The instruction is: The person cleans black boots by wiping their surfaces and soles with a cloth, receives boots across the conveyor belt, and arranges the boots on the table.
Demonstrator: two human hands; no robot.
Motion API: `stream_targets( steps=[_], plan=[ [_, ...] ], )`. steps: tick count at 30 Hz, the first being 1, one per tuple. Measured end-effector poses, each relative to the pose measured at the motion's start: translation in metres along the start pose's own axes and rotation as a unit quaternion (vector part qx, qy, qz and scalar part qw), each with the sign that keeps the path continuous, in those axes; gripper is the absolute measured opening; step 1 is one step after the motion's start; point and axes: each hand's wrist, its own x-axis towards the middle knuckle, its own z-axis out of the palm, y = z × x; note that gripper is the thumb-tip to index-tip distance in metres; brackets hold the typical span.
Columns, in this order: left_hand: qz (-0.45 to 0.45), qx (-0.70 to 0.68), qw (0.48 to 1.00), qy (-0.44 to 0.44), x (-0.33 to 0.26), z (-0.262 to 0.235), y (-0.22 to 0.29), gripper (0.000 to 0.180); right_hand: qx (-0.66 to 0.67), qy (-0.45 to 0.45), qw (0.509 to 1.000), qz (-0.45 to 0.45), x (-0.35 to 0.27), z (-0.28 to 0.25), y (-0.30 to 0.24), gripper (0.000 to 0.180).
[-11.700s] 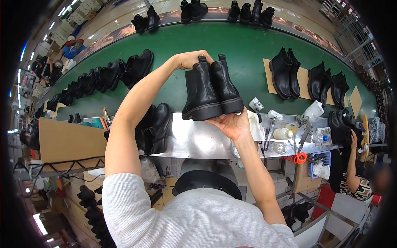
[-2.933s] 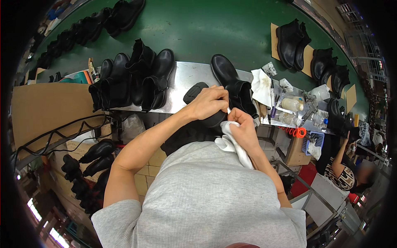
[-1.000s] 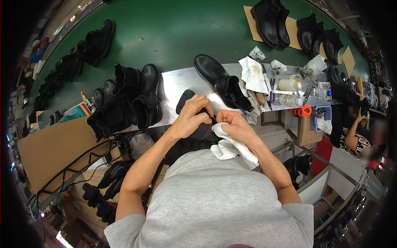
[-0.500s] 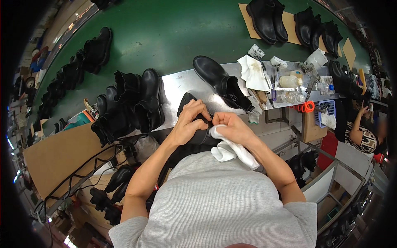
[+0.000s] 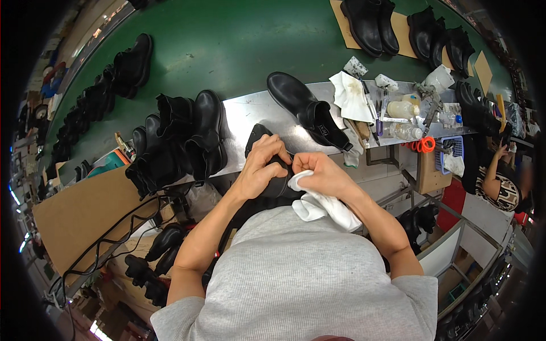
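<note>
A black boot [image 5: 257,135] is held close in front of my body, partly hidden by my fingers. My left hand [image 5: 263,166] is closed around it, thumb and fingers bent over the leather. My right hand [image 5: 319,175] presses its fingertips against the boot's right side while gripping a white cloth [image 5: 325,211] that hangs below the palm. Just beyond my hands, another black boot [image 5: 307,111] lies on its side on the metal tabletop [image 5: 242,116], its opening toward me.
Several black boots [image 5: 205,128] stand on the left, beside a cardboard sheet [image 5: 94,219] and black cables. On the right are plastic bottles [image 5: 401,109], stained cloths [image 5: 350,96] and a blue basket [image 5: 449,153]. More boots line the green conveyor surface [image 5: 227,45]. A person [image 5: 500,182] sits far right.
The view has shifted slightly. Both hands stay on the boot in nearly the same pose, with the white cloth still in my right hand.
</note>
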Motion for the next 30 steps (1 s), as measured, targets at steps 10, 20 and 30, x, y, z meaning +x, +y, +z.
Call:
stream_targets(
  steps=[10,20,30],
  plan=[
    [0.001,-0.005,1.0,0.003,-0.002,0.002,0.001,0.02,0.044,0.005,0.998,0.04,0.005,-0.006,0.007,0.008],
    [-0.003,0.005,1.0,-0.01,-0.003,0.0,0.003,0.024,0.111,0.013,0.992,0.056,0.004,-0.004,0.005,0.007],
    [-0.058,-0.044,0.997,0.001,-0.01,0.001,0.009,0.069,0.008,-0.006,0.999,0.031,-0.001,0.002,-0.004,0.007]
  ],
)
